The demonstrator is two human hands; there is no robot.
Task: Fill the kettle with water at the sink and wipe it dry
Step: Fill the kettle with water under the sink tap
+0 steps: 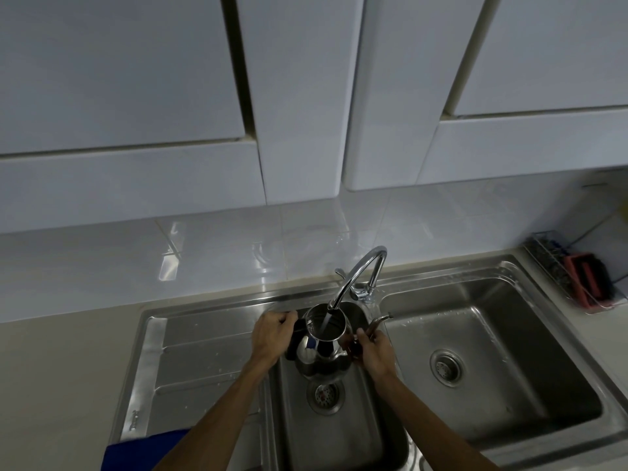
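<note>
A shiny steel kettle with its lid off hangs over the small middle basin of the sink. A stream of water runs from the curved chrome tap into its open top. My left hand grips the kettle's black handle on its left side. On the kettle's right side, by the base of the thin spout, my right hand holds a small dark object, perhaps the lid, against it.
A draining board lies left of the basin and a large basin with a drain lies right. A blue cloth rests at the sink's front left corner. A wire rack with red sponges stands at the far right.
</note>
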